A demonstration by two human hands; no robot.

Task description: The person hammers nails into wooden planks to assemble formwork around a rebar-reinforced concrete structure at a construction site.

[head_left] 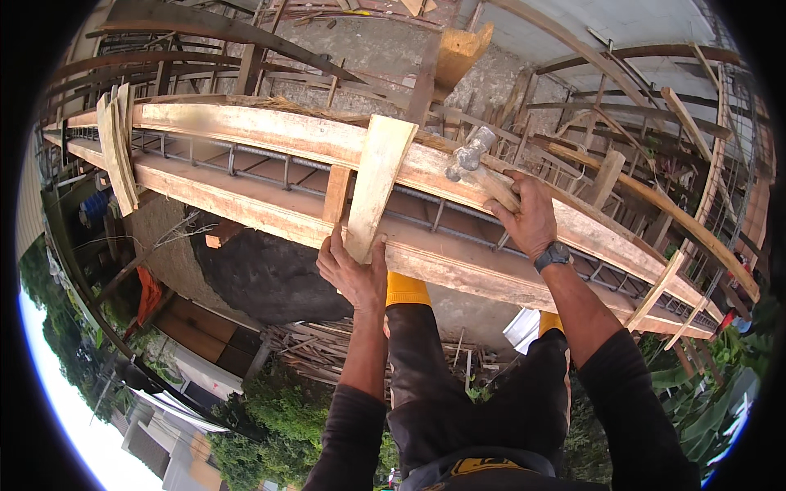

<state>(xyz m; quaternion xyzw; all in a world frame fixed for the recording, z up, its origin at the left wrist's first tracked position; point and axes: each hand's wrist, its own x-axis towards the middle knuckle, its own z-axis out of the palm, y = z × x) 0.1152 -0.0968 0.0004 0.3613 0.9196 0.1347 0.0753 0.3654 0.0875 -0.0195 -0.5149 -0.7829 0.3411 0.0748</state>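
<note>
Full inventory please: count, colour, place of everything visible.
Long boards: two, pale brown, across middle
Rebar cage: one, grey, between boards
Cross planks: several, pale, bridging boards
Short block: one, reddish, left of middle plank
Hammer: one, grey head, over far board
Heap: one, blackish, ground left
Cloth: one, orange, lower left
Other timber: lots, brown, around boards
Foliage: uncounted, green, lower edge
Wristwatch: one, dark, right wrist
Trouser legs: two, dark, lower middle
Left grip: one, bare, on middle plank
Right grip: one, bare, on hammer

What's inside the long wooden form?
A rebar cage with cross ties runs along inside the form. The wide cleat and small block hide one stretch, the right hand another; what's directly beneath those can't be seen.
</note>
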